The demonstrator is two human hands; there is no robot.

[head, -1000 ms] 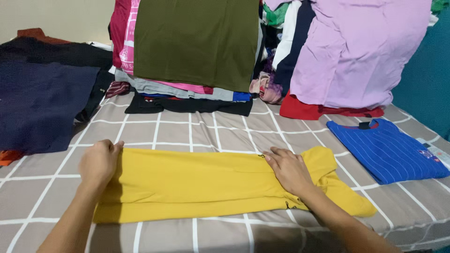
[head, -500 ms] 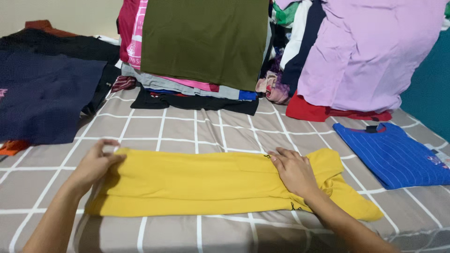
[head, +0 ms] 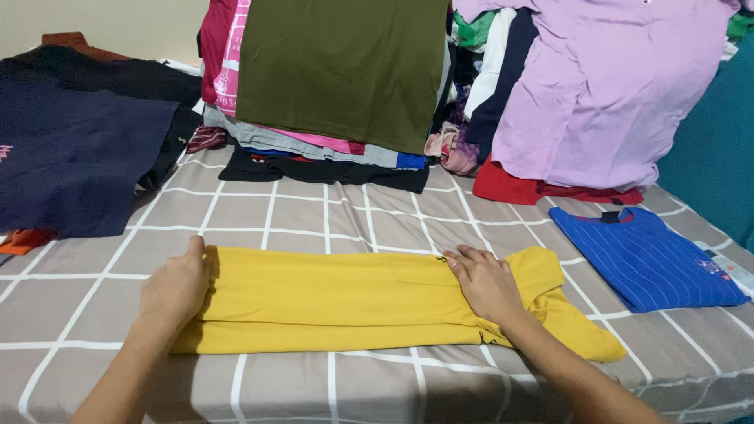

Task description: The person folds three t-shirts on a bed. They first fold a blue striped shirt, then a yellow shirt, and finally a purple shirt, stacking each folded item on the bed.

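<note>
A yellow shirt (head: 338,300) lies folded into a long strip across a grey bed sheet with white grid lines (head: 345,220). My left hand (head: 177,286) rests on the strip's left end, fingers curled over the edge. My right hand (head: 485,283) lies flat on the shirt near its right end, where the sleeve and collar part (head: 569,320) sticks out toward the right. Neither hand lifts the cloth.
A folded blue striped shirt (head: 648,259) lies at the right. A tall stack of folded clothes topped by an olive garment (head: 338,71) stands behind, next to a lilac shirt (head: 597,86) over a heap. Dark navy garments (head: 71,157) spread at the left.
Both hands have stayed on the yellow shirt, with the left hand shifting slightly along its left end. The view has moved a little closer.
</note>
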